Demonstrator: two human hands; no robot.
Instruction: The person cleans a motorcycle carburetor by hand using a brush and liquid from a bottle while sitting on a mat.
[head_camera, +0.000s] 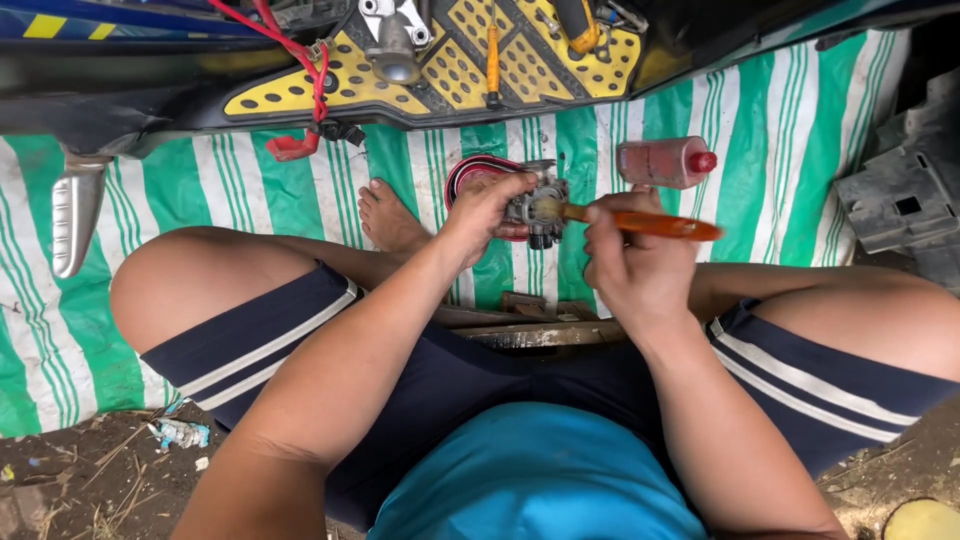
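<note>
My left hand (482, 212) grips a small grey metal engine part (537, 208), held above a red and black round tray (468, 168). My right hand (628, 258) holds an orange-handled brush (650, 223), its bristle end touching the metal part. I sit cross-legged on a green and white striped sheet (250, 190), with my bare foot (388, 218) just left of the tray.
A plastic bottle of red liquid (664, 161) lies on the sheet behind my right hand. A motorbike's yellow and black footboard (420, 70) with red wires and tools spans the top. A grey plastic part (905, 195) sits at right. A wooden block (535, 325) lies between my legs.
</note>
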